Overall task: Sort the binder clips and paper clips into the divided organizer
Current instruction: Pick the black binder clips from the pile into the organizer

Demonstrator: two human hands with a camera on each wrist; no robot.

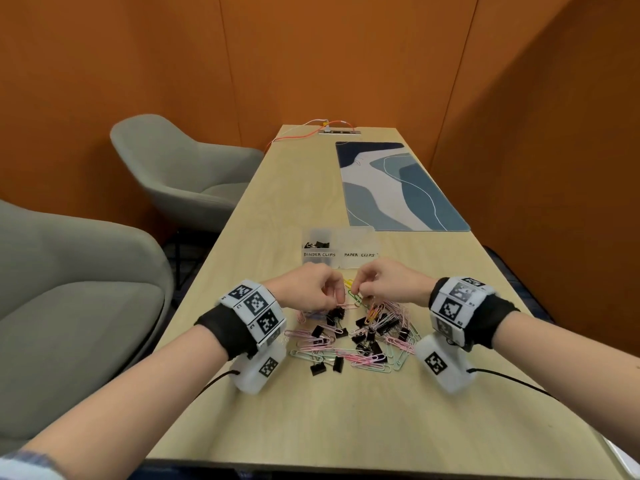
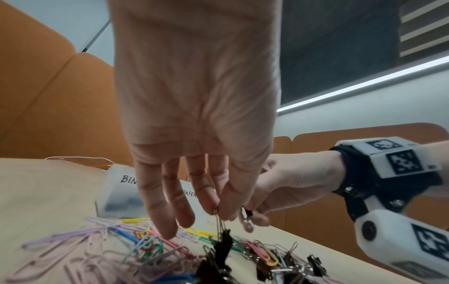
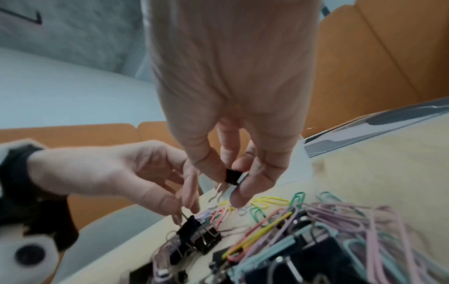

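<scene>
Pinched in the right hand [image 3: 233, 123]: one small black steel binder clip [image 3: 232, 176], held by the body, wire handles dangling. Pinched in the left hand [image 2: 194, 107]: wire handles of another black binder clip [image 2: 224, 243], lifted just off the mixed heap of coloured paper clips [image 1: 349, 336]. Likely light, rigid, springy; handles snag neighbours, so gripping the body looks safest. Beyond the heap, the clear divided organizer [image 1: 356, 237], binder side partly filled.

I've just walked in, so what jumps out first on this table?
A tangled heap of pastel paper clips and black binder clips at the near end of the wooden table. Over it, the left hand and right hand each pinch a binder clip; behind them stands the labelled clear organizer.
</scene>
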